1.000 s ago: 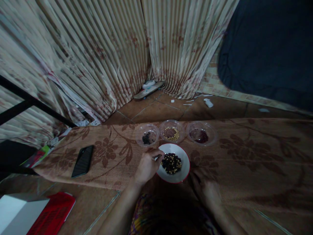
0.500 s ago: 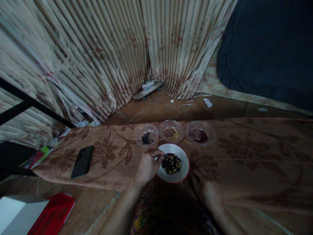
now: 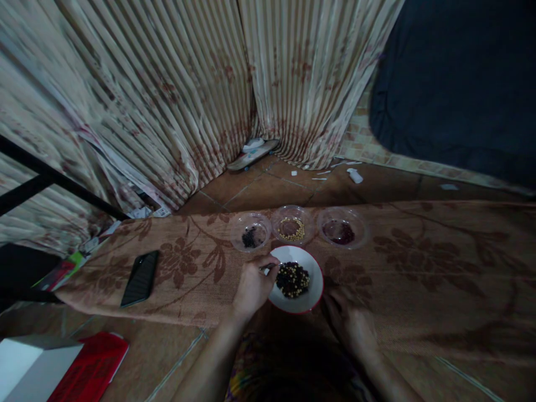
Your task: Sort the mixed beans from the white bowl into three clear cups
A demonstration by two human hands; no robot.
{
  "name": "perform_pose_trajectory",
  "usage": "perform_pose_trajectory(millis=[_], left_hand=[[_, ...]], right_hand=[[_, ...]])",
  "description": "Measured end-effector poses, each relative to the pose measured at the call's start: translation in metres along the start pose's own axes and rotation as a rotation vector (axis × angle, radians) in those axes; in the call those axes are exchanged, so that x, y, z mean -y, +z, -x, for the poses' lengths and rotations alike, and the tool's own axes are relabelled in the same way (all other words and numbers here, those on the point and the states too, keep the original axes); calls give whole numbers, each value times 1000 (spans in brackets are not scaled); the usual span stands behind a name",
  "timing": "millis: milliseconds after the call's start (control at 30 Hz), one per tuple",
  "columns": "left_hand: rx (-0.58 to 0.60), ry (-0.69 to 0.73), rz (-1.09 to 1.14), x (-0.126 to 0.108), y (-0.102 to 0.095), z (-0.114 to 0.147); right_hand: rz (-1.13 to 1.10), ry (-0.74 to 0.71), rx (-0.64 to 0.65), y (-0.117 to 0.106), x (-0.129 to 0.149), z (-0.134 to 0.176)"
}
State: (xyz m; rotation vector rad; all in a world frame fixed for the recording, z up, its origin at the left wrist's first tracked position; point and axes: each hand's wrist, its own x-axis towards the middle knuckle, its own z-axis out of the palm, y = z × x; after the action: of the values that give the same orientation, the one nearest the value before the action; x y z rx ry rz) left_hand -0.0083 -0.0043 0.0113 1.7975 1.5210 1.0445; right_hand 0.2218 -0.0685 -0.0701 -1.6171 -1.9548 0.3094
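A white bowl with a red rim [image 3: 317, 279] sits in front of me, holding a heap of mixed dark and yellow beans [image 3: 293, 280]. At its left edge my left hand [image 3: 256, 283] is closed, pinching a thin metal utensil [image 3: 267, 268] whose kind I cannot make out. My right hand [image 3: 349, 315] lies on the cloth just right of the bowl, fingers loosely extended in shadow, with nothing seen in them. Beyond the bowl stand three clear plastic bowls: the left one with black beans [image 3: 250, 237], the middle with yellow beans [image 3: 296, 230], the right with dark red beans [image 3: 344, 233].
A brown flowered cloth [image 3: 406, 257] covers the low table. A black phone [image 3: 140, 278] lies on its left part. Behind are a tiled floor with scraps, a skateboard [image 3: 253, 155] and striped curtains [image 3: 201, 84]. A white box [image 3: 37, 363] and red item [image 3: 96, 363] are lower left.
Almost nothing differs. The view has shifted very slightly; my left hand keeps its pinch at the bowl's left edge and my right hand stays beside it.
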Motion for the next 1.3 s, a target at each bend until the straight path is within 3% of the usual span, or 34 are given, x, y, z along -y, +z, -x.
perform_pose_trajectory(millis=[233, 467, 567, 700, 800, 867, 967, 1167, 1300], left_hand=[[-41, -33, 42, -1, -1, 1], [-55, -23, 116, -28, -6, -19], [-32, 50, 151, -47, 10, -46], [7, 201, 163, -72, 51, -88], [67, 255, 90, -79, 77, -109], [94, 236, 73, -77, 82, -112], [100, 188, 132, -66, 67, -100], [78, -13, 303, -44, -4, -46], [41, -62, 342, -27, -22, -15]], right_hand=[[21, -25, -22, -1, 2, -1], [-17, 8, -11, -2, 2, -2], [-33, -12, -10, -1, 1, -2], [-39, -23, -26, 3, -4, -3], [-35, -37, -49, 3, -3, -3], [-37, -33, -56, 1, 0, -3], [-41, -14, -69, -3, 5, -4], [-59, -7, -36, -4, 4, -2], [-44, -24, 2, -1, -2, 1]])
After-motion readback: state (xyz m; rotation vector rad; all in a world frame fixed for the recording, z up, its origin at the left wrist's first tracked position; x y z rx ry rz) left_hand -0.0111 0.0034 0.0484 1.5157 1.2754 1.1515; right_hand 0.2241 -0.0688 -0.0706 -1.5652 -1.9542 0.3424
